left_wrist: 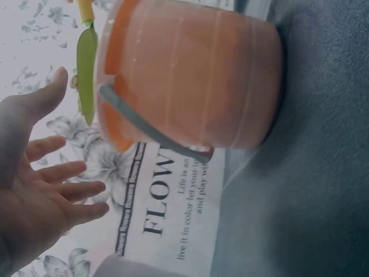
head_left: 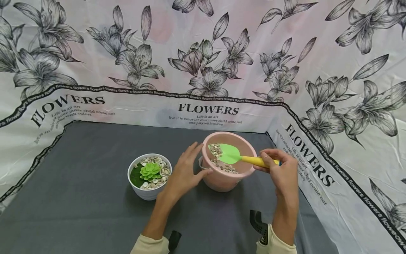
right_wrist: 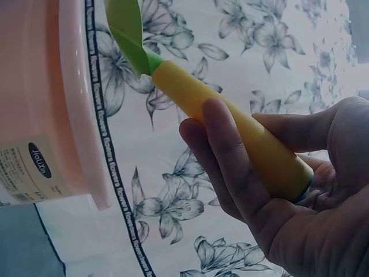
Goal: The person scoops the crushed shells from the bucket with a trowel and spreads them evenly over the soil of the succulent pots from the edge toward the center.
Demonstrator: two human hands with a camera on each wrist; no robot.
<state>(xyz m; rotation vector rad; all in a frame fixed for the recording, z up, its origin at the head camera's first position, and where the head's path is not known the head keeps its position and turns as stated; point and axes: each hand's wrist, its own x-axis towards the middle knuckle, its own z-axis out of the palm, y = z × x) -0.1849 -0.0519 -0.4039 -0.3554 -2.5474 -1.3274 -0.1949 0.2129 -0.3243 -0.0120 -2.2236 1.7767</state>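
My right hand [head_left: 280,169] grips the yellow handle of a small trowel [right_wrist: 230,124]. Its green blade [head_left: 231,154] is level over the mouth of a pink bucket [head_left: 219,176], with a little heap of pebbles [head_left: 215,150] at the tip. More pale pebbles [head_left: 226,167] lie inside the bucket. Beside the bucket's left rim is my left hand [head_left: 185,173], fingers spread; the left wrist view shows that hand [left_wrist: 46,190] apart from the bucket wall, holding nothing. A grey handle [left_wrist: 150,124] hangs down the bucket's side.
Left of my left hand stands a white pot [head_left: 147,194] with a green succulent [head_left: 150,171], a green patch and pebbles in it. Grey cloth [head_left: 79,197] covers the table. A flower-printed curtain [head_left: 209,116] rises behind and at both sides.
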